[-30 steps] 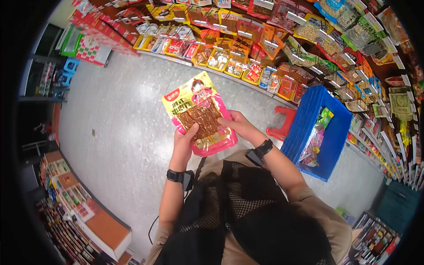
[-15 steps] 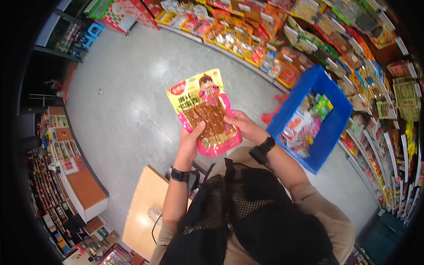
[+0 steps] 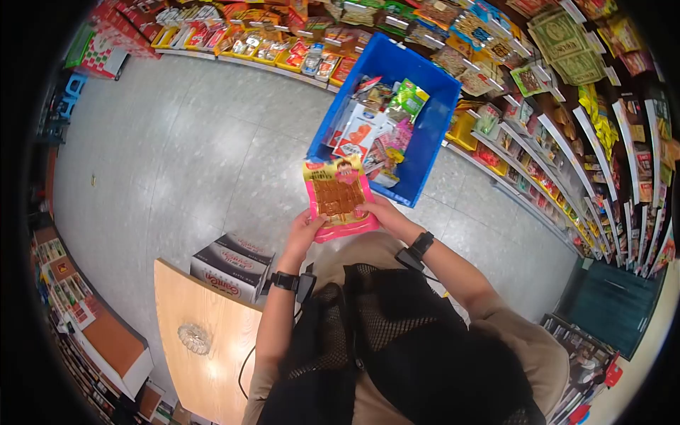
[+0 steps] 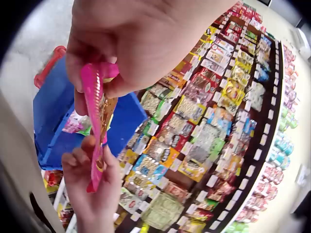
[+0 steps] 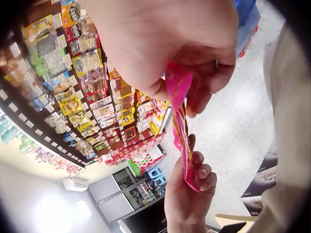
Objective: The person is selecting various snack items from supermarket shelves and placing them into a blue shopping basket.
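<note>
Both hands grip a pink and yellow snack packet (image 3: 338, 197) by its two sides, in front of the body. Brown strips show through its clear window, and a cartoon figure is printed near its top. My left hand (image 3: 303, 234) pinches the left edge with the thumb on the front. On the opposite edge my right hand (image 3: 391, 216) does the same. In the left wrist view the packet (image 4: 97, 126) is seen edge-on between the hands. The packet's top edge overlaps the near side of a blue crate (image 3: 433, 152) that contains several snack packs, among them a green bag (image 3: 408, 101).
Shelves of hanging snack bags (image 3: 489, 42) curve along the far side and the right. A wooden table (image 3: 234, 340) with a glass dish (image 3: 194, 339) stands at the lower left, beside dark printed boxes (image 3: 230, 265). Grey tiled floor (image 3: 191, 156) lies between.
The view has swung to the right, so the blue crate now sits just beyond the packet. The packet is lower in view and tilted flatter, still held by both hands.
</note>
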The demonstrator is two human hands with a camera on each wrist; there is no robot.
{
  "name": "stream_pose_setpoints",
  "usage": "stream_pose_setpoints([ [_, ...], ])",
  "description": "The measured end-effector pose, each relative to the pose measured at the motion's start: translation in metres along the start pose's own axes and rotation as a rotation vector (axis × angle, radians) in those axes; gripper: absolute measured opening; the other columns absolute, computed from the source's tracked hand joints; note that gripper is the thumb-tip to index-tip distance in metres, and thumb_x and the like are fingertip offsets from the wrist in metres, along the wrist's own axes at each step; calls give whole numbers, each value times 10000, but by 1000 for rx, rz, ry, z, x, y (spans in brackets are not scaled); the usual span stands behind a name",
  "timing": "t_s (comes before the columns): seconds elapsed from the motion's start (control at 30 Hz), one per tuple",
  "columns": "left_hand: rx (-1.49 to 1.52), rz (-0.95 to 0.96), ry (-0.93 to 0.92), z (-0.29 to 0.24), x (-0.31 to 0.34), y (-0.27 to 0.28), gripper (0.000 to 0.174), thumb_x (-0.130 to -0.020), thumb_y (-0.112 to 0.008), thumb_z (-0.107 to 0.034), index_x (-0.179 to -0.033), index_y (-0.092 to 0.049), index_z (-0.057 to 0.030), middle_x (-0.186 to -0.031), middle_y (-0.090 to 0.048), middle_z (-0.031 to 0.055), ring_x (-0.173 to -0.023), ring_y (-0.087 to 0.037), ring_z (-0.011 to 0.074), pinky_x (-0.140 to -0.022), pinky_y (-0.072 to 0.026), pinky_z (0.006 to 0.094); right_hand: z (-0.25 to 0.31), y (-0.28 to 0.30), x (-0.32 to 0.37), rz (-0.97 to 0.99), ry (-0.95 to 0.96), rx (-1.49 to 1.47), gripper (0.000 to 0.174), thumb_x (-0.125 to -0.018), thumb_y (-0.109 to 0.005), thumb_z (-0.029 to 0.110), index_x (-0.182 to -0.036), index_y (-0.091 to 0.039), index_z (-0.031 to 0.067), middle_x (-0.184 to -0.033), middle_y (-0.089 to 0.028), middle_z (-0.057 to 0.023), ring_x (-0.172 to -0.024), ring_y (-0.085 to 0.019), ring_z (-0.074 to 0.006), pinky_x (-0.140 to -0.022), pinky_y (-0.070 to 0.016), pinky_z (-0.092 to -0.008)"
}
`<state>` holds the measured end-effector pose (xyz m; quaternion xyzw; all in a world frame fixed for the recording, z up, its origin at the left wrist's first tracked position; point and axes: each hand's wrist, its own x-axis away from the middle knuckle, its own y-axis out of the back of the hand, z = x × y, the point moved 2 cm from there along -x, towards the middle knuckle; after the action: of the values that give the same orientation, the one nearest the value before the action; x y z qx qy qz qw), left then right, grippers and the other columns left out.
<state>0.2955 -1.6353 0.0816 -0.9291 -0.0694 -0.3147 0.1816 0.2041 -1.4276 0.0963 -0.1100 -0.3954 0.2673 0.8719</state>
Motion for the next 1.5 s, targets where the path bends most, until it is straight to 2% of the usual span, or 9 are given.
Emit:
stream_pose_setpoints([
  [0.2, -377, -69, 20, 60, -85, -99, 285, -880, -620, -253, -1010, -629, 0, -761, -666, 53, -584, -601, 112, -507, -464, 260, -7, 133, 20, -54, -77, 94, 293, -898, -583, 216, -1157, -593, 80, -835, -598, 43, -631, -495, -50, -513, -374, -218],
  [0.33, -741, -287, -42, 89, -145, -149, 346, -810, -642, -300, -953, -626, 15, -813, -676, 173, -773, -663, 297, -685, -507, 385, 6, 213, 19, -104, -145, 95, 235, -908, -611, 273, -1052, -628, 88, -698, -516, 66, -471, -321, -27, -405, -225, -222],
  [0.5, -678, -428, 66, 132, -221, -158, 361, -796, -632, -323, -946, -627, 6, -864, -674, 202, -857, -649, 365, -760, -500, 422, 5, 279, -30, -35, -229, -182, 213, -910, -629, 295, -991, -631, 97, -674, -503, 55, -463, -336, -38, -410, -243, -199],
  [0.63, -643, -617, -282, 91, -195, -171, 394, -857, -650, -218, -1140, -572, 45, -987, -652, 160, -839, -620, 225, -692, -488, 330, 18, 276, -62, 85, -265, -251, 242, -924, -604, 320, -1039, -590, 107, -833, -599, -37, -675, -537, -95, -554, -401, -233],
  [0.8, -856, -1145, -301, 79, -120, -141, 504, -875, -616, -179, -1303, -443, 22, -1248, -517, 213, -1029, -573, 284, -854, -465, 357, -2, 261, -74, 16, -465, -130, 357, -907, -604, 382, -1134, -566, 110, -1042, -648, -73, -903, -613, -133, -754, -497, -304],
  [0.97, -349, -1252, -50, 286, -34, -40, 405, -838, -602, -222, -1119, -552, 65, -1078, -617, 236, -1011, -594, 353, -896, -458, 413, -11, 291, -34, 356, -451, 98, 294, -925, -558, 329, -1070, -587, 75, -967, -659, -59, -744, -610, -123, -667, -487, -259],
  [1.1, -205, -1133, 247, 339, 59, -151, 340, -841, -574, -224, -1071, -578, 27, -894, -620, 112, -805, -587, 186, -660, -525, 342, -26, 385, 1, 362, -488, 145, 313, -937, -547, 345, -1072, -600, 68, -921, -634, -44, -709, -597, -118, -650, -487, -252],
  [1.3, 173, -1047, 419, 544, 107, -270, 306, -823, -541, -229, -1038, -563, -12, -819, -594, 96, -540, -601, 235, -440, -473, 330, -90, 656, 56, -225, -196, 658, 262, -815, -575, 235, -929, -638, 7, -801, -662, -120, -647, -640, -204, -582, -516, -316],
  [1.5, 186, -795, 442, 643, 66, -437, 347, -866, -529, -260, -1108, -574, -16, -905, -634, 117, -616, -607, 203, -506, -491, 312, -125, 869, 232, -238, -247, 888, 200, -827, -580, 183, -873, -661, 5, -809, -673, -100, -725, -677, -222, -631, -544, -354],
])
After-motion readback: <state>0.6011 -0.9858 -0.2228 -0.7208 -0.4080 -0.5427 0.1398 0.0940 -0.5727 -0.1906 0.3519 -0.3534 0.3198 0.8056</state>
